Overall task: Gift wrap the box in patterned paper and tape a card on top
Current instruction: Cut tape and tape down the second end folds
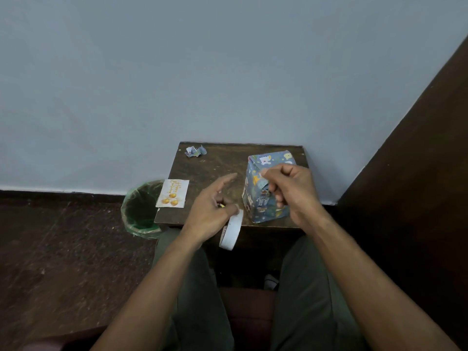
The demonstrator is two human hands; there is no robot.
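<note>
Looking down from my head camera, I see a small dark surface pushed against a pale blue wall. The box stands on the right side of the surface, already covered in blue paper with little pictures on it. My right hand hangs in front of the box, and its fingers are curled in. They seem to pinch something small and pale near the thumb tip, maybe a bit of tape, but I cannot tell for sure. I also cannot tell if that hand touches the box.

My left hand is near the front edge of the surface, left of the box. Its thumb and curled fingers hold a white roll of tape, which hangs down past the near edge. The pointing finger sticks out straight toward the far side.

The card lies flat on the left edge of the surface, a bit over the side. It is white with gold writing and gold round shapes. A crumpled scrap of paper sits in the far left corner. A bin with a green bag stands on the floor just left of the surface. My legs in green trousers are near the bottom.
</note>
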